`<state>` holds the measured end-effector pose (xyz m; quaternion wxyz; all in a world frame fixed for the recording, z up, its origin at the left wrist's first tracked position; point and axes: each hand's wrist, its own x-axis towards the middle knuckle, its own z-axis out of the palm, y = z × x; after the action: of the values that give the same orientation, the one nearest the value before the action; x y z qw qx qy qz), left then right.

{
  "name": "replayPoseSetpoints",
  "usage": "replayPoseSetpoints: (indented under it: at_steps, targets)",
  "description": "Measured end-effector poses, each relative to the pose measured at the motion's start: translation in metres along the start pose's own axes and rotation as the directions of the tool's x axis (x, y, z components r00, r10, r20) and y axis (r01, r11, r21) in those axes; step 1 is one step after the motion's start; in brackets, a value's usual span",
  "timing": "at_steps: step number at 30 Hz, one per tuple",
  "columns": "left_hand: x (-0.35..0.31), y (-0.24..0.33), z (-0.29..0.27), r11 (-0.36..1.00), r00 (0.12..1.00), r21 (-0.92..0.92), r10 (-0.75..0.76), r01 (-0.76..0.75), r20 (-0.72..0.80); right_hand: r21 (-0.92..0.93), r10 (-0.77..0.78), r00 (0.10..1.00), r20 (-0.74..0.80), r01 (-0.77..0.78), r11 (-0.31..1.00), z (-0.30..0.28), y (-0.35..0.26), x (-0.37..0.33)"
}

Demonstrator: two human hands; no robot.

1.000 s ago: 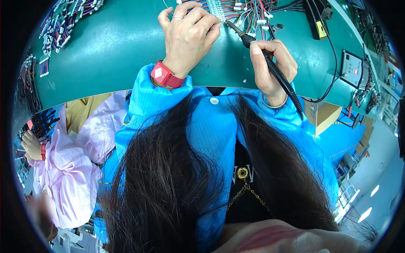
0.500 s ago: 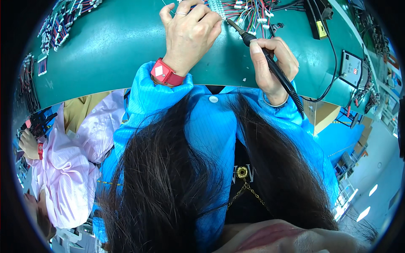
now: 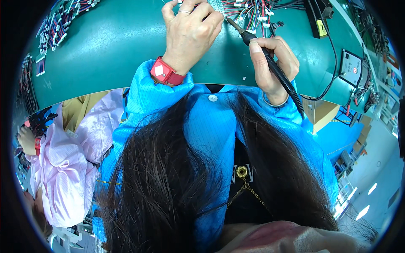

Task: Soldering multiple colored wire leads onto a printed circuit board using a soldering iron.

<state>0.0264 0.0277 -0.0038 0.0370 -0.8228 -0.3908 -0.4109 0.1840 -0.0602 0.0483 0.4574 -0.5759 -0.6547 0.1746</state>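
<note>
My right hand (image 3: 276, 63) grips a soldering iron (image 3: 247, 38) like a pen, its black handle slanting back toward my sleeve. The iron's tip points up and left, close to a row of pale green-white connectors or boards (image 3: 216, 6) at the top edge. Beside that row my left hand (image 3: 190, 31) is bent with curled fingers, and its fingertips are partly cut off by the picture's edge. A thin pale strand shows by its thumb; what the fingers pinch is hidden. Coloured wires with white plugs (image 3: 261, 19) fan out right of the row.
A green bench (image 3: 109, 55) carries bundled wire harnesses (image 3: 52, 29) at the left. On the right stand a black iron holder (image 3: 314, 21) and a control box (image 3: 351, 67) with a cable. A cardboard box (image 3: 325, 114) sits below. A co-worker in a pink coat (image 3: 67, 181) is at left.
My left hand has shifted very slightly to the right. The soldering iron and my right hand stay almost in place. The co-worker's hand moves a little at the left.
</note>
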Motion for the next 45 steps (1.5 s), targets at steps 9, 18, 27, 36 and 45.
replayPoseSetpoints:
  at_steps: [9,18,27,36,45]
  targets:
    - [-0.005,0.002,-0.006,0.999,0.992,0.012,-0.045,0.043,0.119,0.007,0.001,1.000,-0.018,-0.001,1.000,-0.001,-0.001,-0.001]
    - [-0.015,-0.009,0.039,0.973,0.917,-0.219,-0.016,-0.079,-0.399,0.013,-0.006,1.000,-0.022,0.006,1.000,-0.001,0.001,-0.001]
    - [-0.005,0.005,-0.007,0.981,0.993,-0.160,-0.116,0.114,-0.002,0.025,-0.038,0.999,-0.027,0.038,0.999,-0.002,0.004,0.003]
    - [0.001,0.006,-0.018,0.975,0.977,-0.128,-0.167,0.184,0.129,0.033,-0.031,0.999,0.020,0.030,0.999,-0.002,0.003,0.004]
    - [-0.002,0.003,-0.019,0.963,0.973,-0.167,-0.191,0.211,0.129,0.029,-0.030,0.998,0.056,0.029,0.999,-0.003,0.003,0.008]
